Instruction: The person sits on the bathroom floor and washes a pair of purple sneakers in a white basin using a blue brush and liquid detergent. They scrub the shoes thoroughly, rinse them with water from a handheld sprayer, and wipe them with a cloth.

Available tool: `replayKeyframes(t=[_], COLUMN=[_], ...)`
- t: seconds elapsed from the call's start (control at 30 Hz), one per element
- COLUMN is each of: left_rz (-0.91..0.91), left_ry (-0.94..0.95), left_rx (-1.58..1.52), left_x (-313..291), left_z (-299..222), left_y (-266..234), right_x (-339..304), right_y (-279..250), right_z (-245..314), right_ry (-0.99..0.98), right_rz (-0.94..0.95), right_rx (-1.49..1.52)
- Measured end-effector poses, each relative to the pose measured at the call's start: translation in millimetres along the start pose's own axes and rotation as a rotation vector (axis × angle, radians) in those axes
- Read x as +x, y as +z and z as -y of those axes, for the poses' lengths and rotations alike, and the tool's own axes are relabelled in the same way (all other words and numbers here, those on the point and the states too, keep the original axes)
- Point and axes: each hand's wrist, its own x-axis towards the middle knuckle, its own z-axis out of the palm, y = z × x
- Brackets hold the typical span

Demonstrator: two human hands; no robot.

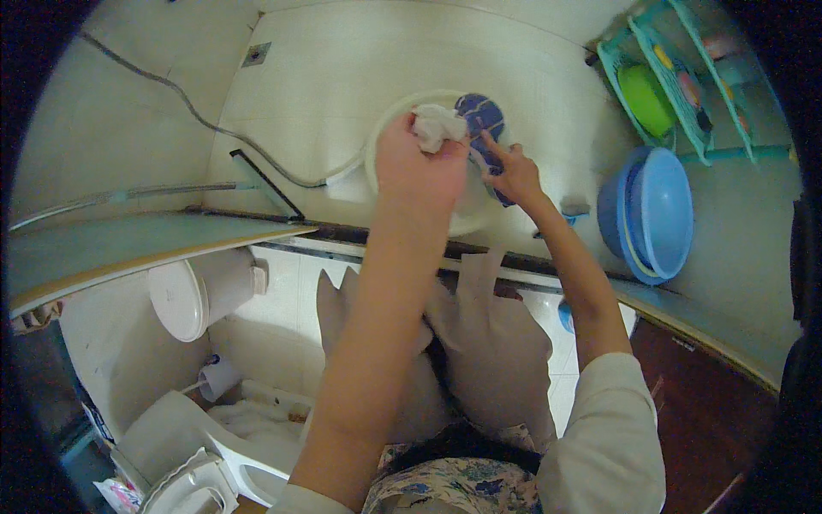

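Observation:
In my left hand [428, 167] is a crumpled white cloth [439, 127], held in closed fingers. Just right of it a long dark blue thing with pale lines [479, 116], shaped like a slipper, is tilted over a round whitish basin [377, 137]. My right hand [516, 176] grips this blue thing near its lower half, thumb and fingers on it. Both hands are above the basin, close together. My forearm and hands hide part of the basin's inside.
A grey hose [265, 158] runs along the floor to the basin. Stacked blue basins [664, 214] lean at the right wall, below a turquoise rack [638, 86] with a green bowl [644, 101]. A raised threshold [522, 261] crosses before my knees. Lower left stand a white bin [184, 300] and a white plastic chair [171, 428].

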Motion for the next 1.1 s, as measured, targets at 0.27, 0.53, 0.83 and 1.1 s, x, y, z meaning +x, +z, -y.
replayKeyframes(t=[0.27,0.53,0.83,1.1], left_rz=[0.029,0.011,-0.141,-0.105], left_ry=[-0.138,-0.243,-0.447,-0.514], left_rx=[-0.596,-0.809,-1.14,-1.186], left_x=[12.5,18.3,11.7,15.8], left_z=[19.1,2.4,-10.0,-2.6], left_y=[-13.3,-5.8,3.7,7.0], right_x=[-3.2,-20.2,-25.8,-26.0], right_y=[-11.3,-17.2,-1.0,26.4], right_z=[21.4,19.7,-62.3,-125.0], right_ry=[-0.054,-0.023,0.354,0.568], right_rz=[-0.06,-0.094,-0.16,-0.12], right_rx=[0.005,0.029,1.378,2.296])
